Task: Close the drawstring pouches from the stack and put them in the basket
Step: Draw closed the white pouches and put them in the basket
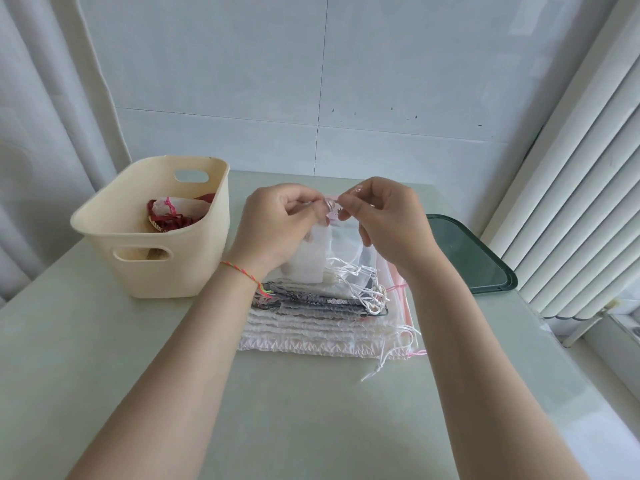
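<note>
A small white sheer drawstring pouch [311, 254] hangs above the stack. My left hand [277, 226] pinches its gathered top. My right hand [384, 223] pinches the pouch's drawstring right beside it, fingertips nearly touching. Below them lies the stack of flat pouches [322, 323], white, grey and pink, with loose white cords trailing at its right side. The cream plastic basket [138, 271] stands to the left of the stack and holds a dark red pouch [166, 220] and a pale one.
A dark green tray [474, 258] lies at the right, near the white blinds [571, 202]. The pale green table [294, 410] runs to the tiled wall behind. A curtain hangs at the left.
</note>
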